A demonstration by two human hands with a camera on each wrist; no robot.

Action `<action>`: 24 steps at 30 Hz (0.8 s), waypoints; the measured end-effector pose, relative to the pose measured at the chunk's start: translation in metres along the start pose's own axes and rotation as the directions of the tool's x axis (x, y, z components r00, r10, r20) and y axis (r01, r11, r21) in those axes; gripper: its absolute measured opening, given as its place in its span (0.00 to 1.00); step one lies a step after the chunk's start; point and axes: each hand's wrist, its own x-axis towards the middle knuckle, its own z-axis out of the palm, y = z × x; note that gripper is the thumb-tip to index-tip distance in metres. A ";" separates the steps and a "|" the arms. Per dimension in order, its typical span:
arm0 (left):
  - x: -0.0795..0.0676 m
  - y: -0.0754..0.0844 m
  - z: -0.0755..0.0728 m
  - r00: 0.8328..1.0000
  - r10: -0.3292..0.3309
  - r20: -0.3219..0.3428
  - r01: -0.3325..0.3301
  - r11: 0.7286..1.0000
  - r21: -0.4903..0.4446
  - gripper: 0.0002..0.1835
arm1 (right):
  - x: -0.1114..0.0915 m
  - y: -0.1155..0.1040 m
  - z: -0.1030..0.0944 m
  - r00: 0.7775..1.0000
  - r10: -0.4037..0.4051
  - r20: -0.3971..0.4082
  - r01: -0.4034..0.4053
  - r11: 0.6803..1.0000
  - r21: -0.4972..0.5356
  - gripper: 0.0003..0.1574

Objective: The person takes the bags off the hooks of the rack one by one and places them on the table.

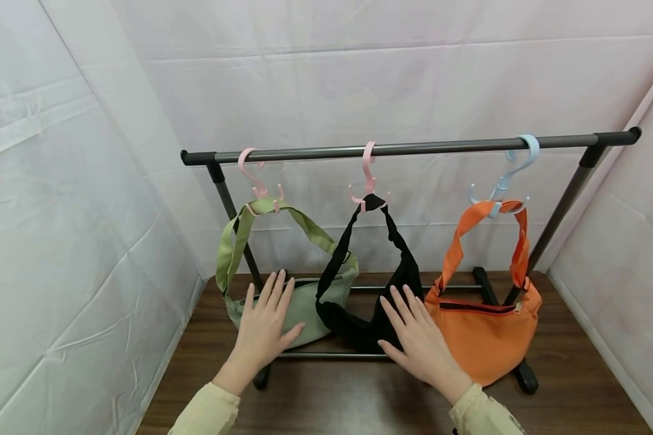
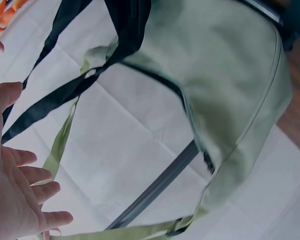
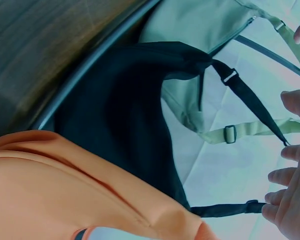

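Your left grip (image 1: 263,320) is wide, fingers straight and spread, in front of the green bag (image 1: 310,320); your right grip (image 1: 416,335), equally wide, is in front of the black bag (image 1: 354,329). Neither holds anything; you can't tell whether the fingertips touch cloth.

All three bags hang from the rack's smooth metal rail (image 1: 435,147), above the wood-grain bench (image 1: 348,399). The green one is soft matte fabric with a flat lighter strap, towards the bench's far left corner; its long axis slants, right end higher. The black one, mid-rail, sags limply into a bent shape, its right end also higher. The orange bag (image 1: 484,341), nearest the bench's right edge, hangs fuller and rounded below, its long axis roughly along the far edge, its zip facing you.

Glossy curved hooks carry the straps: a left pink hook (image 1: 260,191), a middle pink hook (image 1: 367,169) and a blue hook (image 1: 503,183).
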 end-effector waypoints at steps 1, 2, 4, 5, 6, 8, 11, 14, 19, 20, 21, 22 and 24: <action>0.002 -0.002 -0.002 1.000 0.009 -0.013 -0.009 1.000 0.007 0.45 | 0.002 -0.001 -0.001 1.000 -0.006 0.000 0.006 1.000 0.000 0.45; 0.004 -0.003 -0.003 1.000 0.018 -0.023 -0.018 1.000 0.015 0.45 | 0.004 -0.001 -0.001 1.000 -0.014 -0.004 0.014 1.000 -0.003 0.45; 0.008 -0.006 -0.008 0.999 0.037 -0.041 -0.035 0.999 0.032 0.44 | 0.009 -0.002 -0.003 0.999 -0.031 -0.012 0.031 0.999 -0.009 0.46; 0.011 -0.007 -0.010 0.998 0.045 -0.049 -0.043 0.998 0.040 0.44 | 0.011 -0.002 -0.003 0.999 -0.044 -0.021 0.043 0.999 -0.014 0.46; 0.014 -0.008 -0.013 0.997 0.054 -0.060 -0.051 0.998 0.049 0.44 | 0.014 -0.002 -0.003 0.998 -0.054 -0.026 0.053 0.998 -0.019 0.46; 0.022 -0.012 -0.019 0.994 0.068 -0.083 -0.063 0.996 0.060 0.43 | 0.019 -0.002 -0.005 0.996 -0.078 -0.037 0.077 0.996 -0.034 0.46; 0.036 -0.019 -0.031 0.989 0.076 -0.128 -0.069 0.996 0.058 0.42 | 0.028 -0.005 -0.010 0.994 -0.104 -0.046 0.102 0.994 -0.036 0.46; 0.051 -0.028 -0.045 0.982 0.075 -0.174 -0.068 0.997 0.046 0.41 | 0.036 -0.009 -0.014 0.990 -0.124 -0.061 0.122 0.992 -0.035 0.47; 0.070 -0.039 -0.063 0.968 0.083 -0.235 -0.075 0.996 0.043 0.38 | 0.046 -0.019 -0.017 0.985 -0.151 -0.086 0.150 0.988 -0.027 0.46; 0.073 -0.040 -0.066 0.966 0.084 -0.245 -0.075 0.996 0.045 0.38 | 0.047 -0.021 -0.018 0.984 -0.156 -0.089 0.154 0.988 -0.028 0.46; 0.076 -0.041 -0.068 0.964 0.085 -0.251 -0.075 0.996 0.051 0.38 | 0.049 -0.022 -0.018 0.983 -0.157 -0.090 0.156 0.988 -0.024 0.46; 0.079 -0.042 -0.071 0.963 0.085 -0.256 -0.073 0.996 0.056 0.37 | 0.051 -0.024 -0.019 0.983 -0.159 -0.090 0.158 0.987 -0.023 0.46; 0.084 -0.044 -0.076 0.962 0.081 -0.260 -0.068 0.996 0.060 0.36 | 0.054 -0.026 -0.020 0.982 -0.164 -0.094 0.163 0.986 -0.016 0.45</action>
